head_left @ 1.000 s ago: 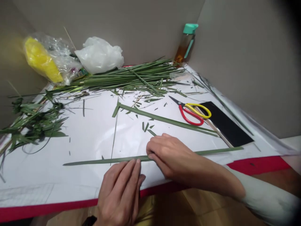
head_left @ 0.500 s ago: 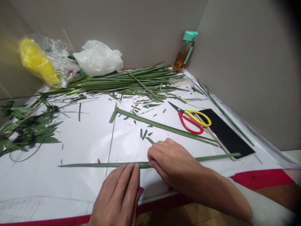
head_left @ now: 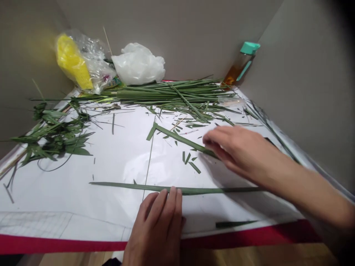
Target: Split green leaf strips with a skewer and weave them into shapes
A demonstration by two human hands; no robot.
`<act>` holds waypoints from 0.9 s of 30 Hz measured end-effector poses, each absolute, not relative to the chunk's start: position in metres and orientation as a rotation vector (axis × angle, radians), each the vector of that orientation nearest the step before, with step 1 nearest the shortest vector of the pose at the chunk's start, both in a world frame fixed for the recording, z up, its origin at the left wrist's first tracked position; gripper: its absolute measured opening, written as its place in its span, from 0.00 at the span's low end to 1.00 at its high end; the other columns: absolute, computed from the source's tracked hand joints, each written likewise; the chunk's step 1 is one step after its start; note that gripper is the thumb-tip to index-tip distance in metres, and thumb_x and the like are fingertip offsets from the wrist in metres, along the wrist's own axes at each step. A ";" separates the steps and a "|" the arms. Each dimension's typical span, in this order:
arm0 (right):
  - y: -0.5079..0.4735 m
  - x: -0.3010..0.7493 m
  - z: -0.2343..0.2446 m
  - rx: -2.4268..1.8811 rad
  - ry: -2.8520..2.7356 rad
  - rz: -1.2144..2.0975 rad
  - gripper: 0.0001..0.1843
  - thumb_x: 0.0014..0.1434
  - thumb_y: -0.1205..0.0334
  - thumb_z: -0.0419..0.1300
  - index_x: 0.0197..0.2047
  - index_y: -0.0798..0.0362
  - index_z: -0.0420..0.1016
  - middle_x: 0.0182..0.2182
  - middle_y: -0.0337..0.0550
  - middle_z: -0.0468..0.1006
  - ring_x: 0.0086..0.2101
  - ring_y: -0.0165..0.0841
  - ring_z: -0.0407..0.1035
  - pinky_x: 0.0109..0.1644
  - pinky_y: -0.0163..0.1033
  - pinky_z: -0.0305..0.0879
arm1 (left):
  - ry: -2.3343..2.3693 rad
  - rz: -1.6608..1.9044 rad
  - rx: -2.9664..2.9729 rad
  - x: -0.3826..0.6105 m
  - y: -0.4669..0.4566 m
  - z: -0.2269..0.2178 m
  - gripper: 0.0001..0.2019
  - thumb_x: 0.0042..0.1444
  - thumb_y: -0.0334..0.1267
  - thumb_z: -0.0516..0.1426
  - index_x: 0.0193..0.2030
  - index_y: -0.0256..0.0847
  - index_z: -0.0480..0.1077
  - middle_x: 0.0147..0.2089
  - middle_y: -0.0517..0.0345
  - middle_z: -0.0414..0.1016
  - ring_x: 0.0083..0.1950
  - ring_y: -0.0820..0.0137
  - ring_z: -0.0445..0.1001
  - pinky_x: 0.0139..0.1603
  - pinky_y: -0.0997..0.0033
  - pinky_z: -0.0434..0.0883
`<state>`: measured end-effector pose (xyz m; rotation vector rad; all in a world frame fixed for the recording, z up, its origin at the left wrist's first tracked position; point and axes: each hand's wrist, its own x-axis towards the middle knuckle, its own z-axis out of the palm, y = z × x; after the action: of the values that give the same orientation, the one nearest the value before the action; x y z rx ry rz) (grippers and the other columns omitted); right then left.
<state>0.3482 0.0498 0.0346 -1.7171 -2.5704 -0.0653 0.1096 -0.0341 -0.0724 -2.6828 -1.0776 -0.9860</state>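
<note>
A long green leaf blade (head_left: 205, 191) lies across the white sheet in front of me. My left hand (head_left: 159, 225) presses it down, fingers side by side with the tips on the blade; the thumb is mostly hidden. My right hand (head_left: 233, 147) is above the table, fingers loosely curved and apart, over the spot where the scissors lay. Only a dark scissor tip (head_left: 217, 124) shows past it; the handles are covered. A second leaf strip (head_left: 180, 138), bent at its far left end, runs under my right hand. Small leaf cuttings (head_left: 187, 158) lie between the two strips.
A pile of long leaves (head_left: 155, 92) lies at the back. Behind it are a white plastic bag (head_left: 138, 64) and a clear bag with something yellow (head_left: 73, 64). A bottle (head_left: 238, 66) stands back right, leafy sprigs (head_left: 61, 136) lie left, and a short leaf piece (head_left: 235, 224) near the front edge.
My right hand has let go of the long leaf and moved up and away to the scissors' place. My left hand stays on the leaf. The view has shifted left.
</note>
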 end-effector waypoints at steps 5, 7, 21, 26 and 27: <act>0.136 0.331 0.030 -1.563 -2.817 -0.318 0.08 0.62 0.72 0.54 0.39 0.55 0.73 0.37 0.50 0.76 0.34 0.37 0.66 0.33 0.41 0.49 | -1.018 -0.890 -2.724 0.106 -0.034 -0.070 0.20 0.63 0.27 0.50 0.59 0.25 0.72 0.57 0.40 0.78 0.58 0.55 0.72 0.60 0.53 0.63; 0.155 0.322 0.020 -1.435 -2.969 -0.379 0.08 0.62 0.70 0.55 0.42 0.56 0.75 0.39 0.52 0.77 0.38 0.40 0.68 0.36 0.42 0.52 | -1.023 -0.908 -2.716 0.106 -0.034 -0.070 0.21 0.62 0.26 0.48 0.59 0.24 0.72 0.57 0.40 0.78 0.58 0.54 0.72 0.59 0.52 0.62; 0.156 0.337 0.029 -1.614 -2.671 -0.621 0.34 0.58 0.61 0.24 0.21 0.70 0.65 0.47 0.69 0.75 0.47 0.44 0.69 0.38 0.60 0.53 | -1.092 -0.768 -2.818 0.105 -0.039 -0.056 0.25 0.58 0.24 0.54 0.63 0.21 0.67 0.61 0.38 0.75 0.62 0.53 0.68 0.60 0.48 0.61; 0.155 0.346 0.032 -1.677 -2.458 -0.550 0.24 0.65 0.62 0.41 0.42 0.59 0.78 0.48 0.57 0.82 0.47 0.43 0.74 0.42 0.48 0.57 | -1.123 -0.783 -2.784 0.108 -0.036 -0.054 0.21 0.60 0.24 0.54 0.60 0.23 0.70 0.59 0.41 0.77 0.58 0.54 0.71 0.57 0.51 0.62; 0.156 0.347 0.031 -1.663 -2.409 -0.509 0.19 0.65 0.63 0.46 0.45 0.51 0.78 0.47 0.52 0.83 0.45 0.42 0.75 0.43 0.46 0.59 | -1.135 -0.791 -2.779 0.109 -0.035 -0.054 0.21 0.60 0.25 0.55 0.60 0.24 0.70 0.58 0.42 0.77 0.58 0.55 0.71 0.57 0.51 0.62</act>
<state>0.3472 0.1558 0.0314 -1.6632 -2.4092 -0.5092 0.1088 -0.0350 -0.0542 -2.7795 -1.1348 -0.7913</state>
